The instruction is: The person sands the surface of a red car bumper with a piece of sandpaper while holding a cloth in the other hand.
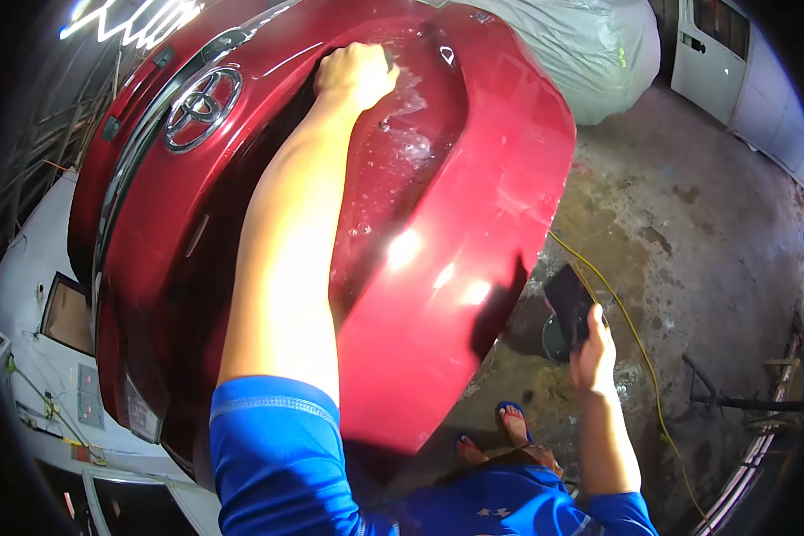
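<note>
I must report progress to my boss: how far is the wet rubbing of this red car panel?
Done: water and foam already cover the red panel around the left hand. In hand: that hand presses a small pad, mostly hidden, on the wet patch; the right hand holds a dark sheet to the side. Left: the lower panel and the part near the emblem look dry.

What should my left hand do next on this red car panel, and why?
Probably slide the left hand down and to the right across the red panel. The fist presses something small, mostly hidden, against the wet upper part, and water and suds sit just beside and below it. The right hand holds a dark flat sheet off to the side, away from the panel.
</note>
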Available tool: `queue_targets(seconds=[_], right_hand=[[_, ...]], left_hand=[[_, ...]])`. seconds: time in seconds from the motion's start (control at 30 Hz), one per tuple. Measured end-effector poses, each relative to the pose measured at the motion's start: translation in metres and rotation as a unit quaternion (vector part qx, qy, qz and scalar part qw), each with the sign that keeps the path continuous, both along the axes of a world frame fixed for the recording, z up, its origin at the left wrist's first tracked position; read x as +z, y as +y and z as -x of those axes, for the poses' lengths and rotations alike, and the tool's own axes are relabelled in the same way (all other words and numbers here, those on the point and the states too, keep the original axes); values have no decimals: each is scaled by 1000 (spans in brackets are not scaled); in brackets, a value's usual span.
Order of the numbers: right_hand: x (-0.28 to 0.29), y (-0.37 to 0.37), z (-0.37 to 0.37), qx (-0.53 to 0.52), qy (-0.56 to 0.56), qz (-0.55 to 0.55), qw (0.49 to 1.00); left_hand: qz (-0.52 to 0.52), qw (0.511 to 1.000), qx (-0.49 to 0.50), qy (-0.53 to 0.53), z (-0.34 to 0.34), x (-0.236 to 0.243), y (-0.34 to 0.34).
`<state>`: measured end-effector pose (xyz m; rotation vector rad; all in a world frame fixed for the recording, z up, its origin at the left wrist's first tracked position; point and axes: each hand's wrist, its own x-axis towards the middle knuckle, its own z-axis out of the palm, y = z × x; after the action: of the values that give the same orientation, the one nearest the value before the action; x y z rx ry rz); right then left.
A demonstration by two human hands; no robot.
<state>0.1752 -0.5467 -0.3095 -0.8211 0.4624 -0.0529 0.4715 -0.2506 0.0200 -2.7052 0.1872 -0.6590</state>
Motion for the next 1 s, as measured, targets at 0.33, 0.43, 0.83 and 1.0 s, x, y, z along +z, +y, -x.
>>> queue_targets(seconds=[0.33, 0.43, 0.83, 1.0], right_hand=[[-44, -101, 65, 27, 37, 119, 992], [-3, -70, 43, 35, -70, 145, 986], [37, 52, 34, 229, -152, 117, 954], [109, 37, -34, 168, -297, 267, 901]], left_hand=[[-24, 991, -130, -3, 173, -34, 73], [-2, 992, -115, 58, 245, -34, 80], [-73, 973, 0, 218, 177, -27, 34], [-120, 951, -168, 228, 205, -44, 55]])
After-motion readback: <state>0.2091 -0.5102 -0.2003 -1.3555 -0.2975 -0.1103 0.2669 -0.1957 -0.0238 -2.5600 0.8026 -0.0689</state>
